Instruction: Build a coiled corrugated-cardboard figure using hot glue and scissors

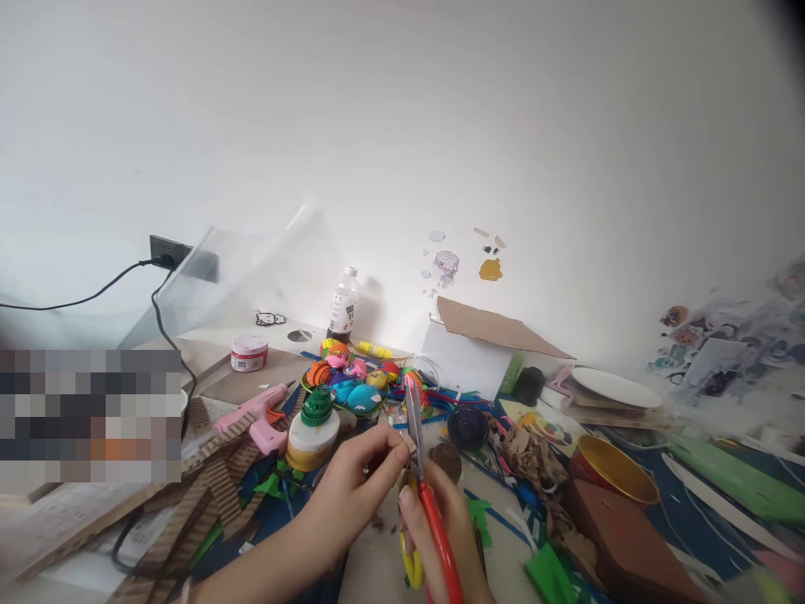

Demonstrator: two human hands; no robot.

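Observation:
In my right hand (448, 512) is a pair of scissors (436, 524) with red and yellow handles, blades pointing up and away from me. My left hand (361, 470) pinches a small piece of brown cardboard (409, 442) right beside the blades. Whether the blades are touching the piece I cannot tell. Just beyond my hands lie a round brown coil (446, 459) and a dark blue round coil (469, 426). A jar with a white lid (313, 436), topped by a green corrugated cone (317, 407), stands to the left of my hands.
A pink glue gun (261, 422) and corrugated cardboard strips (220, 486) lie at left. Colourful corrugated-paper pieces (352, 377) fill a tray behind. A bottle (343, 306) stands by the wall. At right are a brown block (632, 537), a yellow-lined bowl (620, 471) and crumpled paper (534, 457).

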